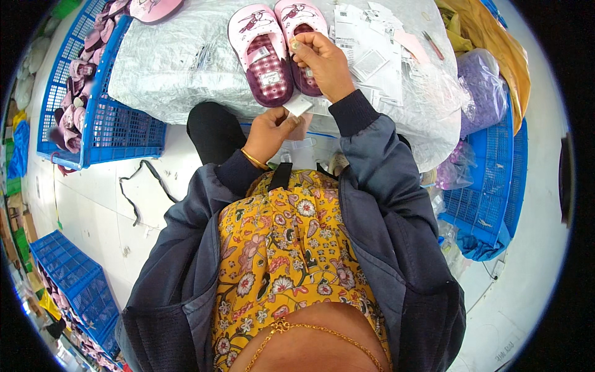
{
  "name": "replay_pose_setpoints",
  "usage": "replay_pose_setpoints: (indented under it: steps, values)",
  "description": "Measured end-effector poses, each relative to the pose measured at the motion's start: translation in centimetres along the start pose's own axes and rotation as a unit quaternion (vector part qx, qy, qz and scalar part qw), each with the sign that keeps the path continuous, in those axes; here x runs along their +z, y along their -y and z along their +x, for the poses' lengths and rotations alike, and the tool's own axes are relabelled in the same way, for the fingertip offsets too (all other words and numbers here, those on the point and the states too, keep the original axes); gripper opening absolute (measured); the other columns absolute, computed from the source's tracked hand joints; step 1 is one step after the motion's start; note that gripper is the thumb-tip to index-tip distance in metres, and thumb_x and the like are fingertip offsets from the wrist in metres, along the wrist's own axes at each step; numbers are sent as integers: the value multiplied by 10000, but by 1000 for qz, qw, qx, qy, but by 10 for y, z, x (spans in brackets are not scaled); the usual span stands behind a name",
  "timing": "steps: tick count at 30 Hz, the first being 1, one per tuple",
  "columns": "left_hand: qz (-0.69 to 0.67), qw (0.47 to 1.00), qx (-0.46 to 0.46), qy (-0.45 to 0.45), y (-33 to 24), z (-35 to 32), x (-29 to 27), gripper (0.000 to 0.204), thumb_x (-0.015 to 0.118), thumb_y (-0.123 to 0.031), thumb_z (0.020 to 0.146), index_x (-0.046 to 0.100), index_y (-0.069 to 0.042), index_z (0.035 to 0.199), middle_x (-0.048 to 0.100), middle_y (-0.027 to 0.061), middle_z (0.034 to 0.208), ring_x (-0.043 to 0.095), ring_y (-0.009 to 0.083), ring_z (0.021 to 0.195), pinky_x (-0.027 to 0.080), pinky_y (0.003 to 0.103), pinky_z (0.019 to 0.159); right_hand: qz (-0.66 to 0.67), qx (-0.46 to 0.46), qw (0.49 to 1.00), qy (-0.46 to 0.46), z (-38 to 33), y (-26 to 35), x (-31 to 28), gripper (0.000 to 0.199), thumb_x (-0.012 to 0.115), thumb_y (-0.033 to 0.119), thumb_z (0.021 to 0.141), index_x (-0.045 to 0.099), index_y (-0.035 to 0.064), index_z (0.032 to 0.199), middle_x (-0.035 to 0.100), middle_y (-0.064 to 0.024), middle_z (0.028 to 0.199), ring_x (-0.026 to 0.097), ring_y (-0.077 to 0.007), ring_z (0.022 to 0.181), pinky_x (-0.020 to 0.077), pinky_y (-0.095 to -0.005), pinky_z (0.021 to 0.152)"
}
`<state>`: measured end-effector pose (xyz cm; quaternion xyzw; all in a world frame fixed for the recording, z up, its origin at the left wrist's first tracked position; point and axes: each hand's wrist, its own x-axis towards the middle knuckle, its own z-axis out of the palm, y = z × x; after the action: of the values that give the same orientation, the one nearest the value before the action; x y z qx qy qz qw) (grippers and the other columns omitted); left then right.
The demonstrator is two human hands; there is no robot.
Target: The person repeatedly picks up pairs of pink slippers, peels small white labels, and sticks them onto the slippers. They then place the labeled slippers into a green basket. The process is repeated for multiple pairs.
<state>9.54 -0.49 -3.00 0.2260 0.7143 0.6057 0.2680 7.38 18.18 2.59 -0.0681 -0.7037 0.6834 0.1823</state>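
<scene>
A pair of pink slippers with dark red checked insoles lies on the plastic-wrapped work surface in front of me. The left slipper (pixel 260 56) shows fully; my right hand partly covers the right slipper (pixel 302 15). My left hand (pixel 268 135), just below the slippers' heels, pinches a small white square packet (pixel 299 105) between thumb and fingers. Above the right slipper, my right hand (pixel 322 65) is closed in a pinch at the fingertips. What it grips is too small to make out. Clear plastic film seems to hang below the hands.
Loose white printed papers (pixel 369 46) and red-handled tweezers (pixel 433 45) lie right of the slippers. A blue crate (pixel 124 127) of pink slippers stands at left, another blue crate (pixel 77 279) lower left. Blue crates (pixel 486 180) and a purple plastic bag (pixel 480 87) stand at right.
</scene>
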Motion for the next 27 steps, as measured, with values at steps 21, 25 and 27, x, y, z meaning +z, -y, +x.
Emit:
replay_pose_setpoints:
  steps: [21,25,27]
  values:
    - [92,994,45,-32,-72,-2,-25,215,688,-87,895,606,21,1062,668,12,774,571,39,681,475,214,631,156,2,987,-26,-9,15,-23,218,665,170,946,639,8,1091,636,-16,882,575,-83,755,493,-231,715]
    - [221,955,144,-136,-70,-2,-22,253,724,-135,856,619,-9,1048,678,79,733,590,114,570,483,259,567,97,-8,995,-31,-17,15,-18,176,641,128,948,631,-10,1058,603,-7,832,542,-73,726,456,-229,666]
    - [239,940,182,-162,-74,3,-23,238,721,-132,854,622,-20,1040,687,89,744,604,132,579,491,273,577,75,2,997,-34,-22,13,-20,208,635,111,955,618,-9,1124,621,-13,902,549,-79,753,466,-225,707]
